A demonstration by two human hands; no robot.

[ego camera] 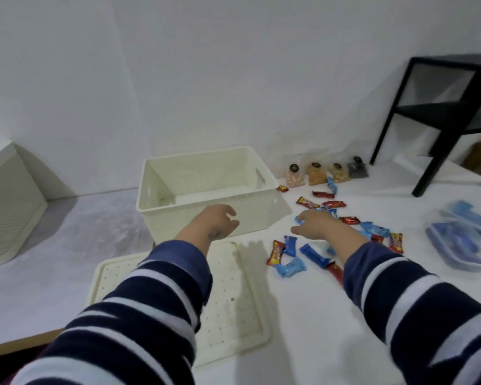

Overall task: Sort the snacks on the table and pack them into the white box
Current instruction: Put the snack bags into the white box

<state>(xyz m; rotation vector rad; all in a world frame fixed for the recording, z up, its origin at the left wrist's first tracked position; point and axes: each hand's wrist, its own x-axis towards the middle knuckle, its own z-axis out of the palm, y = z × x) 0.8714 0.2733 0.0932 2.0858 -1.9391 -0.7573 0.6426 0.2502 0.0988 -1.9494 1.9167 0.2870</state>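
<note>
Nearest us, striped navy-and-white sleeves [139,309] frame the flat perforated cream lid [233,295]. Our left hand [220,222], fingers loosely curled and empty, hovers at the near wall of the empty white plastic box [206,173]. Our right hand [315,223] reaches into the scattered blue and red wrapped snacks [314,254], fingertips on a blue packet [299,219]; whether it grips, we cannot tell. The snacks lie right of the box, nearer that hand.
</note>
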